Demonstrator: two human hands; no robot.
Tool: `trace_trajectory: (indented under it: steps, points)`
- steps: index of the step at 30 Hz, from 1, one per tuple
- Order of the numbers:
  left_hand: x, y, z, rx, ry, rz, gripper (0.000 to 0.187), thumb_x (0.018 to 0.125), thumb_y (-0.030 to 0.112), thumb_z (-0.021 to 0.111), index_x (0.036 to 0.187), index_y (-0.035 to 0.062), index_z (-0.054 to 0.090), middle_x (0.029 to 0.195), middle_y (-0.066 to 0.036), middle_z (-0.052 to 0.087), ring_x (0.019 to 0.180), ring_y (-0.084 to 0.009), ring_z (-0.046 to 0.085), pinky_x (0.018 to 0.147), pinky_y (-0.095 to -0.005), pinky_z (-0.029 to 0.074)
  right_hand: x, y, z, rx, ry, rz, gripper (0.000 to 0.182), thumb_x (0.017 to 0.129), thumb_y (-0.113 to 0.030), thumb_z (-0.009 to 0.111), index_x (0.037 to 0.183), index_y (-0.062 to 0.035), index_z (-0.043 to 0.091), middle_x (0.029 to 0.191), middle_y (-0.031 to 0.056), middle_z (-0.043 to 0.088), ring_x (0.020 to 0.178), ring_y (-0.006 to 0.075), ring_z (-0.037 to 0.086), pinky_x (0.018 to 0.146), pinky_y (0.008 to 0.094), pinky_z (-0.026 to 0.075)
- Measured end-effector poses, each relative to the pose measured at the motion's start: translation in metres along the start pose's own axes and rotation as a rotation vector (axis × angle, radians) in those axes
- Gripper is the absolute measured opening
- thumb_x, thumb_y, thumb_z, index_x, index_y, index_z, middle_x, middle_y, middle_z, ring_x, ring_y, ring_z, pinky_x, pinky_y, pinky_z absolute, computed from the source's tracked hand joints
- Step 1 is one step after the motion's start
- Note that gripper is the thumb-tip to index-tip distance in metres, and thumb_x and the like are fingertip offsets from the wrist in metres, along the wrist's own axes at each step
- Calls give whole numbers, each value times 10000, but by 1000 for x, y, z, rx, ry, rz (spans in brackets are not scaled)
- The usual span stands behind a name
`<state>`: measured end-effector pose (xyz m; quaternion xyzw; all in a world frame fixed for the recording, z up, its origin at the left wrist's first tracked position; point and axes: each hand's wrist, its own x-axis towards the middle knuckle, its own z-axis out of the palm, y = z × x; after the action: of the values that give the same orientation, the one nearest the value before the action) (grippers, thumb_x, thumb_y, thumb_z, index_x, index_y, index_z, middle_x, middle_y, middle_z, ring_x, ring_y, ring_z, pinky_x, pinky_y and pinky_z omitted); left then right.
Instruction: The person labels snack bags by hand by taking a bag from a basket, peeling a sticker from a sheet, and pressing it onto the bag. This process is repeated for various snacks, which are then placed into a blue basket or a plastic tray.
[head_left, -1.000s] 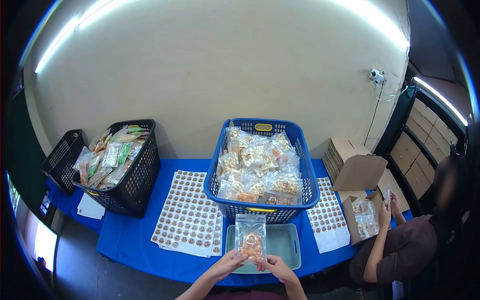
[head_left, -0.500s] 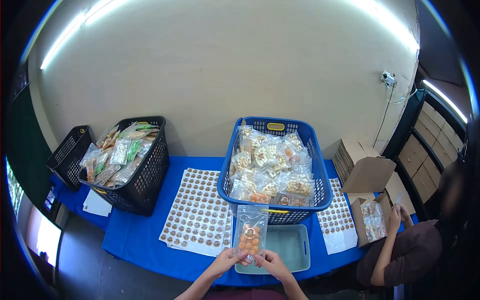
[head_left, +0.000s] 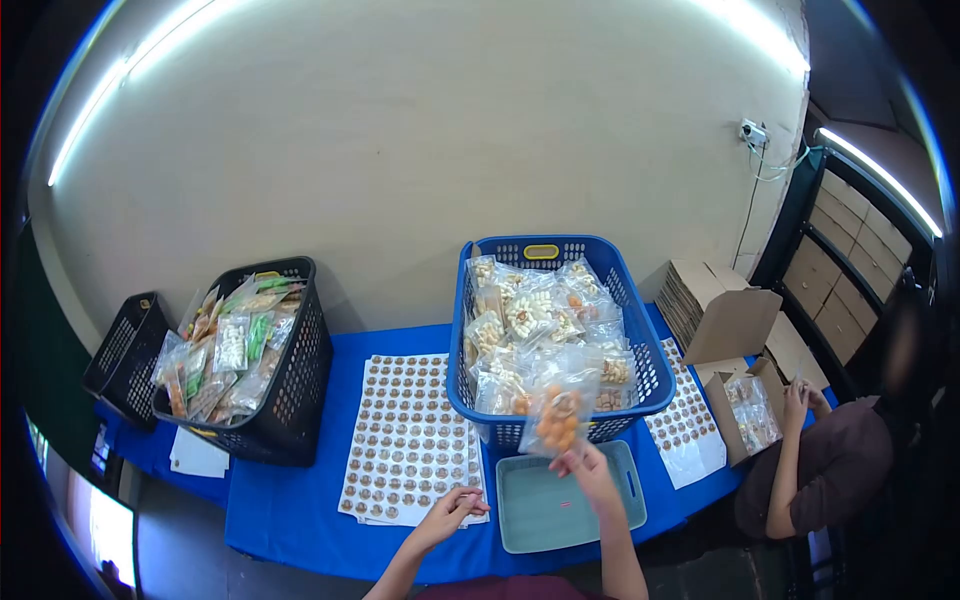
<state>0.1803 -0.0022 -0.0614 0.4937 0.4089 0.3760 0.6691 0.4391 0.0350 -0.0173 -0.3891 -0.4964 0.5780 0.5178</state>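
Fingers (head_left: 572, 462) of the outstretched right hand (head_left: 590, 474) clamp a bag (head_left: 558, 420) — left hand (head_left: 446, 514) loosely curled, fingers pointing inward.

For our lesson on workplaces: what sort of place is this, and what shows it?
Likely a small packing room, perhaps for snacks: a blue basket heaped with clear pouches, sheets of round labels, and an open cardboard box with more inside.

Looks forward and down from the wearer's head, over the left hand (head_left: 452, 513) and right hand (head_left: 588, 474) close below, across a blue table (head_left: 285, 500) to a pale wall (head_left: 400, 190). Spans wide, bending straight edges, darkening at corners.
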Motion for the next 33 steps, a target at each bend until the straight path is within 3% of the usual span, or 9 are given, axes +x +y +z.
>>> trace_trajectory:
  steps: [6,9,12,16,21,25,26,29,33]
  points:
    - [-10,25,-26,74,-13,-35,310,923,205,426,1132,-21,463,979,-116,608,949,-168,567,861,-275,393,5,23,13,108,103,-34,568,866,-116,510,1354,-76,222,1030,134,560,760,105,551,711,233,435]
    - [-13,13,-45,41,9,-76,304,920,207,434,1125,-15,473,971,-113,611,954,-166,564,856,-273,395,-4,37,27,78,154,44,546,858,-90,509,1340,-65,252,1010,127,569,761,108,553,703,234,434]
    - [-18,7,-72,29,73,12,285,905,184,466,1110,-12,483,954,-105,615,945,-161,564,842,-269,404,-7,52,42,87,198,125,434,854,-72,500,1266,-36,367,972,110,580,742,103,551,684,231,434]
    - [-45,42,-118,49,394,99,220,894,124,469,1082,13,497,908,-70,613,868,-105,546,774,-235,405,-1,65,68,81,309,114,144,857,-100,508,952,-3,555,847,86,597,692,101,538,658,231,431]
    - [-93,102,-190,121,777,430,135,887,58,451,979,-3,530,820,-45,575,806,-92,532,764,-217,405,13,74,96,45,319,20,197,858,-148,530,719,-15,576,736,64,589,651,103,518,631,234,421]
    - [-129,124,-239,233,961,608,151,900,60,432,990,-21,523,825,-53,571,802,-96,532,760,-223,415,22,78,130,-23,237,-77,120,846,-95,534,906,-8,590,844,65,591,673,79,514,624,209,409]
    - [-136,126,-248,260,998,610,154,903,61,428,990,-25,521,830,-56,568,802,-101,532,763,-229,419,21,60,154,-24,229,-80,275,831,-51,537,1100,4,524,959,81,572,708,73,520,638,200,416]
    - [-150,124,-274,388,1095,603,146,895,65,439,960,-24,534,819,-71,590,805,-114,556,748,-243,436,13,57,180,-9,180,-62,389,821,-32,536,1198,6,450,1030,94,546,732,79,525,654,205,426]
    - [-155,111,-301,629,1177,560,121,860,46,470,916,-21,554,813,-84,601,797,-138,572,739,-262,440,1,72,185,-7,192,-39,316,826,-34,531,1136,16,491,902,88,593,706,82,535,654,200,430]
